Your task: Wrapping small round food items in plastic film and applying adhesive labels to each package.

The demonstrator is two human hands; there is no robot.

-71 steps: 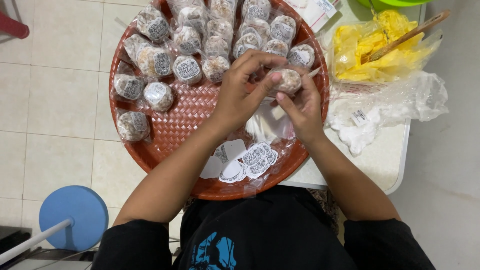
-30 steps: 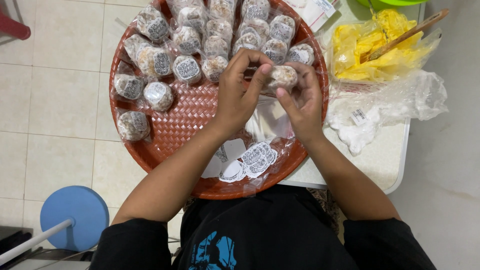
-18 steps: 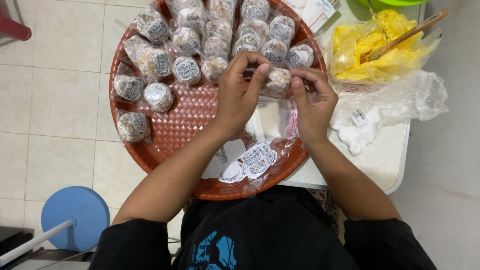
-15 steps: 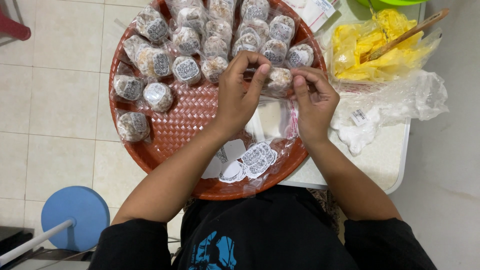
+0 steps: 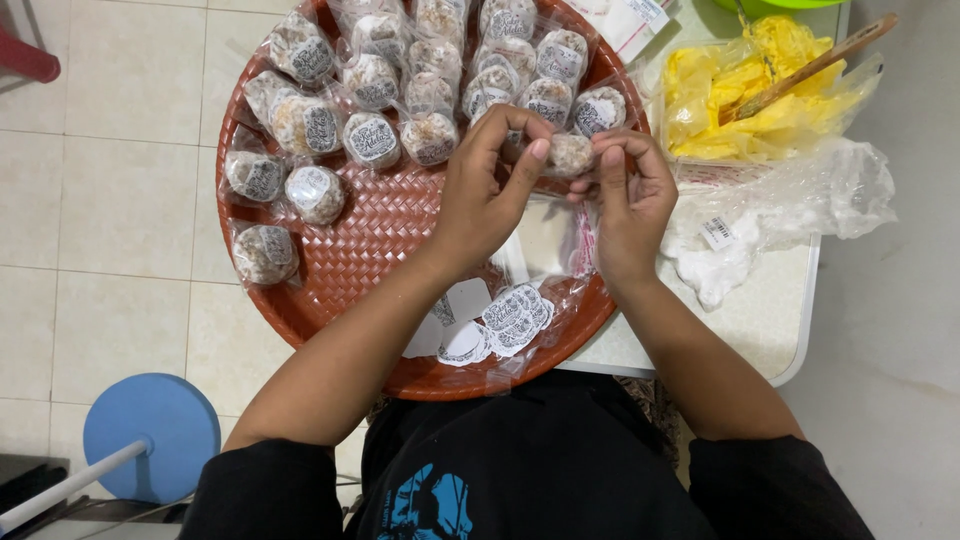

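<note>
A round woven reddish-brown tray (image 5: 350, 250) rests on my lap and against a small white table (image 5: 760, 310). Several round snack balls wrapped in clear plastic with round labels (image 5: 372, 140) lie across its far half. My left hand (image 5: 490, 185) and my right hand (image 5: 630, 195) meet above the tray's far right part, both pinching one wrapped snack ball (image 5: 570, 152) between the fingertips. A loose pile of round white stickers (image 5: 505, 320) in clear plastic lies at the tray's near edge.
On the white table sit a yellow plastic bag with a wooden stick (image 5: 760, 85) and crumpled clear plastic bags (image 5: 800, 200). A blue round stool base (image 5: 150, 435) stands on the tiled floor at lower left. A green bowl edge (image 5: 790, 4) shows at the top.
Both hands have kept working the same wrapped ball, shifting it slightly away and turning it between the fingertips. The tray and the other balls have not moved.
</note>
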